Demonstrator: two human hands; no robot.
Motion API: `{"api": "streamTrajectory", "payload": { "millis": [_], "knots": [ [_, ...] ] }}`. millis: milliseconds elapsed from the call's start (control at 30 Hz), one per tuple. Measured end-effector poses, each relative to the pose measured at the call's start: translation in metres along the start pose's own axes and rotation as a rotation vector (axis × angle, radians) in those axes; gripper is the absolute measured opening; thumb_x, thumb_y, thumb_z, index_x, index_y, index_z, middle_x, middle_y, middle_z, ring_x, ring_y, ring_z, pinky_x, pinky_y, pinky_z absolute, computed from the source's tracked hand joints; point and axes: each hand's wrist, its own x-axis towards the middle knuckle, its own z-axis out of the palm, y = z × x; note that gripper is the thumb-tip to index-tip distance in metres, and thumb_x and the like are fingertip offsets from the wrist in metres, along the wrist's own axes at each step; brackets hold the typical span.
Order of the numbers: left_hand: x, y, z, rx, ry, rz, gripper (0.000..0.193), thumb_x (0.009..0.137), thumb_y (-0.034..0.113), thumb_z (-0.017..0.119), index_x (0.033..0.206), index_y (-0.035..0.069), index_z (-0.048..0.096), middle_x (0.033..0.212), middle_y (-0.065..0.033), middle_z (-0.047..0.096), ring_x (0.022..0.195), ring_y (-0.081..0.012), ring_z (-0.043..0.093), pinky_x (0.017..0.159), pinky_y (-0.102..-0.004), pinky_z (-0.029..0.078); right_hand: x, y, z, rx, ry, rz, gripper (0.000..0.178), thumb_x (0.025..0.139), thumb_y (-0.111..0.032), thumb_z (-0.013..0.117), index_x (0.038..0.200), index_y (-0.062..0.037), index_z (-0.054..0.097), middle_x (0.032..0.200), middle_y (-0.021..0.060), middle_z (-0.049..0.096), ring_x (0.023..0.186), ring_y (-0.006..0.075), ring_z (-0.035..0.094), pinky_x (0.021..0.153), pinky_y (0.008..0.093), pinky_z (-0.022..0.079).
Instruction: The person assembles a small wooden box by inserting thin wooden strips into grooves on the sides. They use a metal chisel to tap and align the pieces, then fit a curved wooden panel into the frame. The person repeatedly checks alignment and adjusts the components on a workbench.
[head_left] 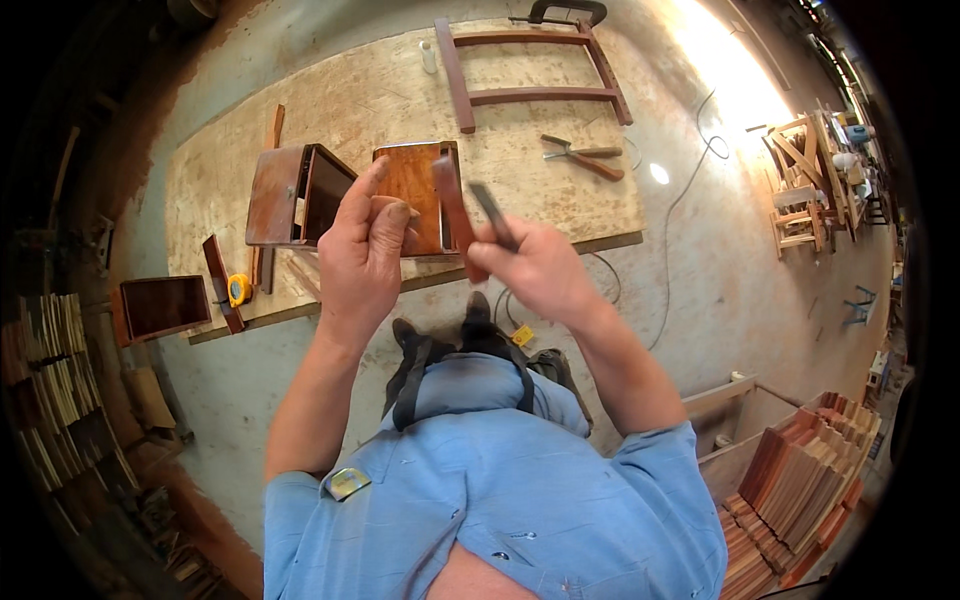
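Observation:
My left hand [365,245] is raised in front of two wooden boxes, its index finger stretched up and its thumb apart from it; the other fingers are partly curled, and nothing shows in its grasp. My right hand [540,268] is closed around a reddish-brown wooden strip [455,215] and a dark, narrow bar-like tool [492,215], blurred and of a kind I cannot make out. Behind my left hand stands an open-sided brown box [275,195]. Beside it, under the strip, lies a box with a glossy orange-brown panel [408,185].
Pincers [585,155] and a wooden frame [540,95] lie on the worktable [390,95]. At its left end are a small open box [165,305], a yellow tape measure [238,290] and wooden strips. Stacked wood [800,470] stands lower right; a cable [668,260] crosses the floor.

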Motion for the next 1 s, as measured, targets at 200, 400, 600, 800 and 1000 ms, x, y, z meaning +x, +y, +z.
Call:
{"api": "streamTrajectory", "payload": {
  "millis": [200, 400, 600, 800, 1000],
  "knots": [
    [-0.001, -0.019, 0.003, 0.529, -0.059, 0.539, 0.040, 0.085, 0.000, 0.067, 0.124, -0.002, 0.062, 0.108, -0.0161, 0.068, 0.101, -0.0339, 0.065, 0.087, -0.0416, 0.053, 0.032, 0.015, 0.001, 0.145, 0.055, 0.091, 0.020, 0.092, -0.017, 0.063, 0.082, -0.0005, 0.066, 0.074, 0.0052, 0.068, 0.068, 0.0111, 0.060, 0.063, 0.0283, 0.048],
    [-0.006, -0.017, 0.008, 0.602, -0.207, 0.574, 0.044, 0.080, 0.004, 0.072, 0.123, -0.003, 0.063, 0.125, -0.0182, 0.065, 0.120, -0.0389, 0.059, 0.103, -0.0481, 0.046, 0.043, 0.023, 0.005, 0.204, 0.005, 0.142, 0.024, 0.091, -0.019, 0.064, 0.078, 0.0014, 0.067, 0.070, 0.0075, 0.067, 0.066, 0.0143, 0.063, 0.064, 0.0313, 0.050],
    [-0.003, -0.022, 0.003, 0.607, -0.203, 0.582, 0.044, 0.080, 0.006, 0.070, 0.122, -0.004, 0.063, 0.127, -0.0193, 0.064, 0.122, -0.0395, 0.057, 0.105, -0.0498, 0.044, 0.051, 0.018, 0.004, 0.158, -0.025, 0.168, 0.028, 0.090, -0.023, 0.064, 0.078, 0.0021, 0.068, 0.067, 0.0079, 0.067, 0.064, 0.0146, 0.063, 0.061, 0.0305, 0.050],
    [-0.005, -0.023, 0.000, 0.627, -0.242, 0.570, 0.042, 0.078, 0.000, 0.066, 0.120, -0.003, 0.065, 0.127, -0.0185, 0.064, 0.123, -0.0387, 0.057, 0.107, -0.0509, 0.043, 0.052, 0.016, 0.003, 0.098, -0.026, 0.163, 0.025, 0.092, -0.023, 0.064, 0.080, -0.0015, 0.067, 0.067, 0.0033, 0.065, 0.057, 0.0090, 0.055, 0.052, 0.0265, 0.042],
    [-0.003, -0.023, -0.002, 0.674, -0.274, 0.594, 0.035, 0.078, 0.000, 0.067, 0.113, -0.001, 0.069, 0.126, -0.0154, 0.066, 0.123, -0.0370, 0.057, 0.107, -0.0501, 0.042, 0.052, 0.012, 0.002, 0.087, -0.052, 0.163, 0.023, 0.092, -0.022, 0.065, 0.078, -0.0037, 0.065, 0.066, 0.0018, 0.064, 0.057, 0.0070, 0.054, 0.050, 0.0245, 0.040]
  ]
}}
